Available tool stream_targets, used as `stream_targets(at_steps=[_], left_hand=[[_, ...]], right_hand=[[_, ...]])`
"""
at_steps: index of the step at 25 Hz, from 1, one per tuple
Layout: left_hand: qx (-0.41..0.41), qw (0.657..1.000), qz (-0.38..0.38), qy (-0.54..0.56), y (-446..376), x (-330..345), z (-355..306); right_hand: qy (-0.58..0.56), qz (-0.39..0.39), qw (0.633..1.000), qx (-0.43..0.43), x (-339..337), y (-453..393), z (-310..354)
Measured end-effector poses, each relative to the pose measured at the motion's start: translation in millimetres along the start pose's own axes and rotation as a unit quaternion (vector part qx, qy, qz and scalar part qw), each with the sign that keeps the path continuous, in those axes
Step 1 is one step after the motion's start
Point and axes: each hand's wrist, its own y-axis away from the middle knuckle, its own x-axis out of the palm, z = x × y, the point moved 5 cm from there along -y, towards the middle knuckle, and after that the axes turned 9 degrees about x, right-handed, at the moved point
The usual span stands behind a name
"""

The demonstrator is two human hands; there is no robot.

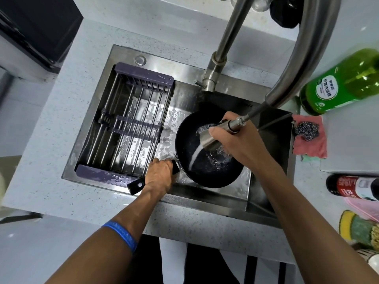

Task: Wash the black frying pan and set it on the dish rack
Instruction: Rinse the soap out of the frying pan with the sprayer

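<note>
Steel sink (207, 201): black frying pan (207, 173), handle gripped by left hand (159, 175), right hand (242, 140) clutching sprayer (213, 138) above.

Pan handle (135, 184): middle stretch hidden under the left hand (160, 175); only the two ends show. Spray head (213, 138): partly covered by right-hand fingers (231, 128). Green bottle (338, 87): cut off by right edge, label print too small to read. Dark bottle (352, 187) and pink item (363, 208): cut by right edge. Glassware (258, 3) at top edge: cropped, blurred.
</note>
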Motion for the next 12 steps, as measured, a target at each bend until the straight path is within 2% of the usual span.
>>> stream_targets(at_steps=[8,12], left_hand=[[0.003,1.0,-0.009,-0.015,-1,1,1],[0.006,1.0,-0.009,-0.017,-1,2,2]], right_hand=[[0.049,-0.094,0.994,-0.018,-13,9,2],[0.025,-0.197,0.977,-0.083,-38,18,38]])
